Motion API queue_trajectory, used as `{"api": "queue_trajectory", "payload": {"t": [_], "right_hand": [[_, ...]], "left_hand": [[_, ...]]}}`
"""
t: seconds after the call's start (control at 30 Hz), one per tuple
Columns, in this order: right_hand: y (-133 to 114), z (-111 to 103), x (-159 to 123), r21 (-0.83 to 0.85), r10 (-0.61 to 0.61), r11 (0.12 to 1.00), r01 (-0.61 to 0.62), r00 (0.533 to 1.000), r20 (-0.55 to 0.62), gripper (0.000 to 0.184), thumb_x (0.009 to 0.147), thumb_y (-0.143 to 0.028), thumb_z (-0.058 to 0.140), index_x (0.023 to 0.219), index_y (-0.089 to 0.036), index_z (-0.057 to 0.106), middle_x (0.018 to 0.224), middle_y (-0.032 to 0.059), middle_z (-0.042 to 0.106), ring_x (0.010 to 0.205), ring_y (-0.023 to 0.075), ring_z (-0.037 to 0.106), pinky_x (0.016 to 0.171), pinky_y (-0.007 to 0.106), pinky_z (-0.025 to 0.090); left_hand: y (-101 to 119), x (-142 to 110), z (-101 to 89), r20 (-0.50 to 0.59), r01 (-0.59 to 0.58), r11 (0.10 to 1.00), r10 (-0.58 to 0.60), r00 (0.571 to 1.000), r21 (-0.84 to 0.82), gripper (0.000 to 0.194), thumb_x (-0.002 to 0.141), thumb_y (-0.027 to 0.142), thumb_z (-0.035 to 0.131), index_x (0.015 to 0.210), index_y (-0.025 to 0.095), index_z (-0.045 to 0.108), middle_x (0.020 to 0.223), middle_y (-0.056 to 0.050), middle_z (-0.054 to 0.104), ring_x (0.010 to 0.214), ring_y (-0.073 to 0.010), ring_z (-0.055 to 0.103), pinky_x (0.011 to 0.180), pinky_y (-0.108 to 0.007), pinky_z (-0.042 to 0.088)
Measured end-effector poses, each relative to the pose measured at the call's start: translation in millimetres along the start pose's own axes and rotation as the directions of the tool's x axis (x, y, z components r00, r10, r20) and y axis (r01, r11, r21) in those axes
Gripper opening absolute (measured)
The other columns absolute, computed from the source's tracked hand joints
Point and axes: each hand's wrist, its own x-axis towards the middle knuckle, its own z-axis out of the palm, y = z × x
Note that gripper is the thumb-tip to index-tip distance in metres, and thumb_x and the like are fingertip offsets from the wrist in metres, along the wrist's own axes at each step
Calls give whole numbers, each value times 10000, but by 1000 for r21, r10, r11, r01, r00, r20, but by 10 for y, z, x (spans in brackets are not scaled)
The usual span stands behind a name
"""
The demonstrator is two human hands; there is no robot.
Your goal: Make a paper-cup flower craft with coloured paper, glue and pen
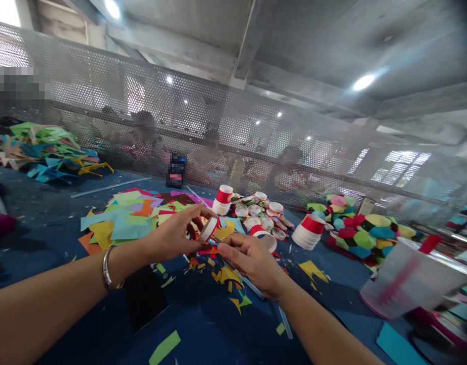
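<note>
Fingers of my left hand (174, 230) are closed around a small red-and-white paper cup (209, 229), which is tilted on its side above the table. My right hand (252, 256) is pinched close to the cup's lower edge. Something thin shows at its fingertips, too small and partly hidden to name. Beneath and around both hands lie cut paper scraps (226, 274) in yellow, orange and green. Coloured paper sheets (130, 228) are piled behind my left hand. Just beyond my right hand, another paper cup (269, 242) lies on its side.
Stacked paper cups (308, 238) stand at the right, and another stack (222, 200) stands farther back. Many cup bottoms (253, 222) lie heaped between them. A drink cup (404, 279) with a red straw is at the right. A perforated metal screen (210, 116) runs behind the blue table.
</note>
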Motion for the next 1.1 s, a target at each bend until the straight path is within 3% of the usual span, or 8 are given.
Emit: {"api": "queue_trajectory", "payload": {"t": [0.43, 0.8, 1.1], "right_hand": [[0, 10, 11, -126, -54, 991, 54, 999, 2, 424, 934, -551, 627, 722, -192, 553, 553, -68, 337, 497, 83, 239, 466, 288, 131], [-23, 8, -6, -98, -70, 993, 69, 998, 0, 418, 929, -525, 643, 698, -195, 532, 563, -63, 344, 509, 85, 245, 468, 291, 135], [-51, 8, -22, -89, -69, 993, 71, 997, 27, 456, 933, -548, 634, 671, -194, 515, 564, -72, 323, 505, 80, 238, 468, 286, 134]], "left_hand": [[8, -11, 16, -7, 1, 1000, -1, 1000, 16, 527, 733, 209, 723, 1232, 176, 554, 877, 0, 602, 751, -138, 583, 629, -255, 505], [26, -11, 48, -93, -124, 989, 132, 987, 85, 488, 731, 152, 693, 1200, 199, 565, 1188, -60, 606, 866, -142, 629, 735, -283, 570], [-15, -33, 75, -78, -160, 987, 161, 984, 17, 540, 747, 155, 701, 1263, 218, 551, 1160, -49, 648, 893, -149, 661, 798, -286, 580]]}}
